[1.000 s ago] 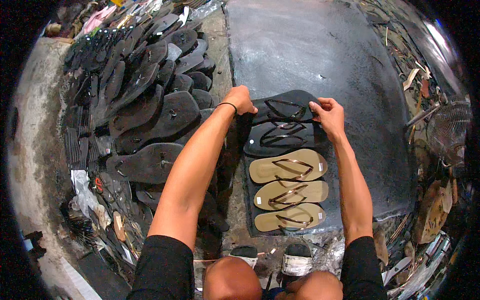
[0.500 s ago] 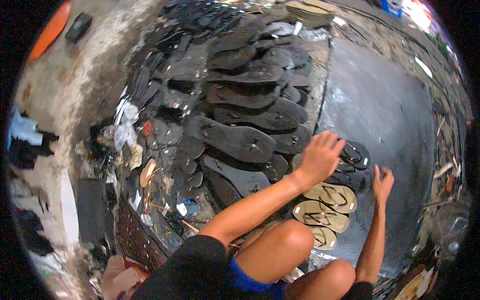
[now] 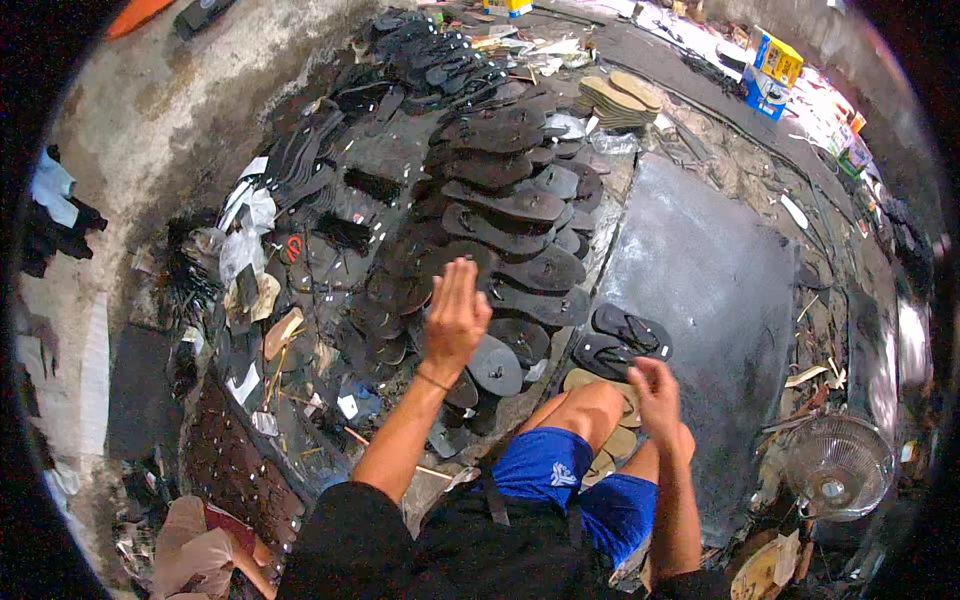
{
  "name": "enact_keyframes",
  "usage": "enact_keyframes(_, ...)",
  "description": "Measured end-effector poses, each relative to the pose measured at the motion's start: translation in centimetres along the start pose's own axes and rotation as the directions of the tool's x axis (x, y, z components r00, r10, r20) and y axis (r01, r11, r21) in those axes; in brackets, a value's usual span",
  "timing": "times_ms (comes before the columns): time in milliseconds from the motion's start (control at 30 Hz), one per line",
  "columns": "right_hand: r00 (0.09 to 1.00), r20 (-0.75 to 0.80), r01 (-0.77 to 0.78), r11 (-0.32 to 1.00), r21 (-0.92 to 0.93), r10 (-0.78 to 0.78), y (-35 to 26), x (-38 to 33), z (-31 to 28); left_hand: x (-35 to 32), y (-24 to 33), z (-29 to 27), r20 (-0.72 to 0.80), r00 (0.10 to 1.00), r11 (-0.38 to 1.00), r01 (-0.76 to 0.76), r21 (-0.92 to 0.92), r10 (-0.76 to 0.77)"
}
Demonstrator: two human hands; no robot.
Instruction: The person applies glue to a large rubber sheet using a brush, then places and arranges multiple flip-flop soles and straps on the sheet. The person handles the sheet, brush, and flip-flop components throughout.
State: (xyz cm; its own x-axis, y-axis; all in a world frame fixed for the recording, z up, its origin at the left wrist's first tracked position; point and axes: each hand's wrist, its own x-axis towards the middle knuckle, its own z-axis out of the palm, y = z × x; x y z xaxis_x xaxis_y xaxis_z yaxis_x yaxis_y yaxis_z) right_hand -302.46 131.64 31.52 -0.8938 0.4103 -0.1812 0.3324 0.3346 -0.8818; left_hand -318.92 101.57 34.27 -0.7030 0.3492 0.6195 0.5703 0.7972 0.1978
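Note:
My left hand (image 3: 455, 320) is stretched out flat over the rows of dark foam soles (image 3: 510, 200), nothing seen in it. Under its wrist side lies a grey-topped sole (image 3: 494, 365). My right hand (image 3: 656, 395) hovers beside my knee with fingers loosely apart, holding nothing visible. Just beyond its fingertips, a pair of black flip-flops (image 3: 622, 342) rests near the left edge of a smooth dark board (image 3: 700, 260). Several tan flip-flops (image 3: 578, 380) lie nearer to me, mostly hidden by my knees and right hand.
A stack of tan soles (image 3: 618, 98) stands at the far side. Black flip-flops (image 3: 440, 60) cover the ground at the back left. Red-handled scissors (image 3: 291, 249) and scraps lie left. On the right is a fan (image 3: 838, 467). Another person's arm (image 3: 250, 572) shows at lower left.
My left hand has moved left, from beside the black flip-flops to over the dark soles. My right hand has drawn back toward my knee. The view has shifted, showing more of the far side.

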Motion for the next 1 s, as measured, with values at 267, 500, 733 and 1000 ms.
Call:
enact_keyframes(267,0.935,0.183,-0.347,0.886,0.308,0.303,-0.9,-2.1,-3.4,-3.3,15.1,-1.1,0.193,0.836,0.735,-0.313,-0.601,0.514)
enact_keyframes(500,0.757,-0.275,-0.320,0.703,0.635,0.593,22.7,-7.6,-15.3,-11.2,9.5,4.9,0.698,0.679,0.974,0.167,0.156,-0.228)
enact_keyframes(733,0.560,-0.486,-0.590,0.735,0.334,0.671,41.4,-11.6,-14.5,-15.0,4.1,5.4,0.574,0.818,0.978,-0.083,0.193,-0.043)
enact_keyframes(1000,0.699,-0.696,-0.291,0.824,-0.486,-0.163,24.4,-6.6,-13.0,-0.6,10.1,-5.0,0.194,0.923,0.912,0.367,-0.184,-0.333)
